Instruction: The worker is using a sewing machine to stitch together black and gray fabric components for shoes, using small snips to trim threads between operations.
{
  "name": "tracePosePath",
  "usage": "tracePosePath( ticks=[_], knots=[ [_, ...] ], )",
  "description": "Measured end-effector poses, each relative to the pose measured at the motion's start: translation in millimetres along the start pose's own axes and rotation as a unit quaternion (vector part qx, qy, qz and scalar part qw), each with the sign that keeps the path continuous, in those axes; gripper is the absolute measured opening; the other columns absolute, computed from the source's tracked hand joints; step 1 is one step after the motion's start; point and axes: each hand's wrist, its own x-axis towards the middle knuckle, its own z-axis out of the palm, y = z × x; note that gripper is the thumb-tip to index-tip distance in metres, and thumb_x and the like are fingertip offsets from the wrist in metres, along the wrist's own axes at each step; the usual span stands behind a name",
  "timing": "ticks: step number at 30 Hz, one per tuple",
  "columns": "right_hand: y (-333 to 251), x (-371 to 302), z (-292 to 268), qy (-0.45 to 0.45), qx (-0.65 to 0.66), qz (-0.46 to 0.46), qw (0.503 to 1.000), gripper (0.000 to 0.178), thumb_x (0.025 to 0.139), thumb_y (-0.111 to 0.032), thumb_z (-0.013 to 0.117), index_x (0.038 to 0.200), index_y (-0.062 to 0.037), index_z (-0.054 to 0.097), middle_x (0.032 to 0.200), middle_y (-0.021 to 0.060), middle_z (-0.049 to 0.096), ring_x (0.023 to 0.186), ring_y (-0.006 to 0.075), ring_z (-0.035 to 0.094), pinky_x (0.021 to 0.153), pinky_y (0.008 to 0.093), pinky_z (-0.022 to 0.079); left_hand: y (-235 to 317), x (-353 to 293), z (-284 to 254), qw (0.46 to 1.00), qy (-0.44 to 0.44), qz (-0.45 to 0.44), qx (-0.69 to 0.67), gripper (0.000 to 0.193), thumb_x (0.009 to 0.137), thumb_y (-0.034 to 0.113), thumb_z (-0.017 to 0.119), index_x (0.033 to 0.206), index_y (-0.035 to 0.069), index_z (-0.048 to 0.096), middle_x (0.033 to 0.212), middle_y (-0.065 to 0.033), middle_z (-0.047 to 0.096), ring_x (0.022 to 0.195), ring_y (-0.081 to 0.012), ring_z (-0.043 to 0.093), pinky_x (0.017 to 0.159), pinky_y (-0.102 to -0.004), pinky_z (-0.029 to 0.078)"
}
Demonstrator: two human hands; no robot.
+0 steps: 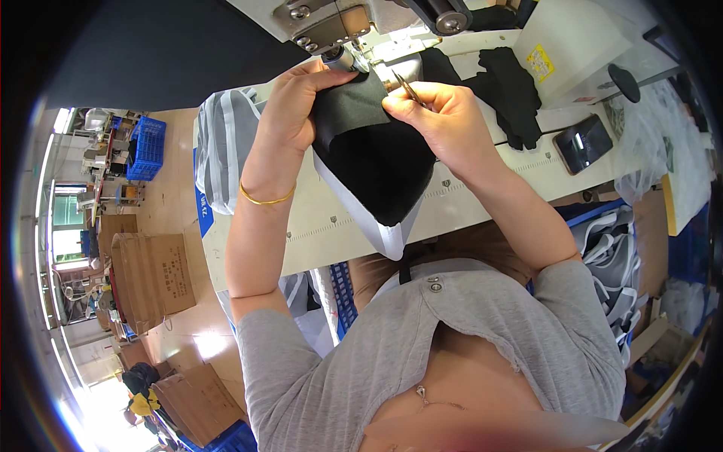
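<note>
At the sewing machine (331, 26), my left hand (292, 102) pinches the upper left edge of a curved black-and-white fabric piece (376, 162), close by the needle area. The piece hangs toward me, black inside, with a white outer layer showing along its lower edge. My right hand (444, 120) is closed around dark slim tweezers (407, 88), their points toward the machine, and its fingertips touch the right edge of the fabric. The fabric's top edge lies at the presser foot; the exact contact is too small to tell.
Black fabric pieces (506, 94) lie on the white machine table (316, 233), with a phone (583, 145) at the right. Grey-and-white striped pieces (226, 151) sit at the left edge; more grey pieces (608, 264) fill a holder at right. Cardboard boxes (151, 279) stand on the floor.
</note>
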Motion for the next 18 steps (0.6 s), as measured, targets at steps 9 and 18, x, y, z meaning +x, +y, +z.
tracePosePath(
  ticks=[9, 18],
  knots=[
    [2.0, 2.4, -1.0, 0.002, -0.012, -0.014, 1.0, 0.025, 0.09, -0.019, 0.066, 0.077, 0.0022, 0.066, 0.058, -0.0092, 0.044, 0.057, -0.0003, 0.034, 0.05, 0.0221, 0.027, -2.8, 4.4, -2.2, 0.999, 0.026, 0.018, 0.024, 0.008, 0.08, -0.006, 0.068, 0.083, 0.001, 0.066, 0.085, -0.008, 0.068, 0.075, -0.0143, 0.066, 0.073, -0.0249, 0.053],
    [0.9, 4.6, -0.3, 0.005, -0.025, -0.017, 1.0, 0.026, 0.089, -0.02, 0.066, 0.075, 0.0014, 0.065, 0.058, -0.009, 0.043, 0.056, -0.0002, 0.034, 0.049, 0.0225, 0.027, -0.4, 2.3, 1.4, 0.999, 0.031, 0.027, 0.027, 0.01, 0.079, -0.007, 0.067, 0.086, 0.0, 0.068, 0.086, -0.0062, 0.069, 0.078, -0.015, 0.066, 0.076, -0.0254, 0.054]
  ],
)
